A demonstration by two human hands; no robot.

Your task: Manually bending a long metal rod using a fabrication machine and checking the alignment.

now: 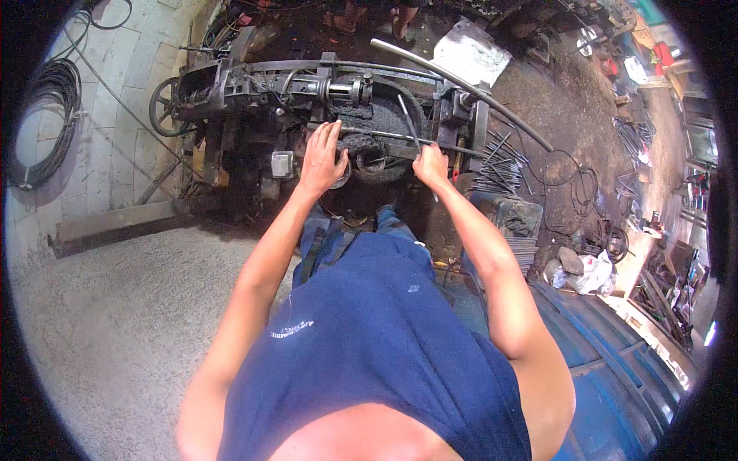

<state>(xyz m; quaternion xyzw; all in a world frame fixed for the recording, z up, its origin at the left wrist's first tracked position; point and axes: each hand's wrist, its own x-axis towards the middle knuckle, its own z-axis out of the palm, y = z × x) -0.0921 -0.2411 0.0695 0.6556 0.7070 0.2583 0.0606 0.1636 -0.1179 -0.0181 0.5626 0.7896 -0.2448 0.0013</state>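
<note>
White lettering [292,330], small, in two short slanting lines, stands near, on the left side of the blue shirt [369,326]; a pale mark [414,289] farther right is too small to read.

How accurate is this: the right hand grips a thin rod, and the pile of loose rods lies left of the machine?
The side is wrong: the head view shows the pile of loose rods right of the machine. The right hand does grip a thin rod.

Left of the machine [338,91] I'm seeing a cable coil [72,96]; to the machine's right, rods [496,165] are lying.
</note>
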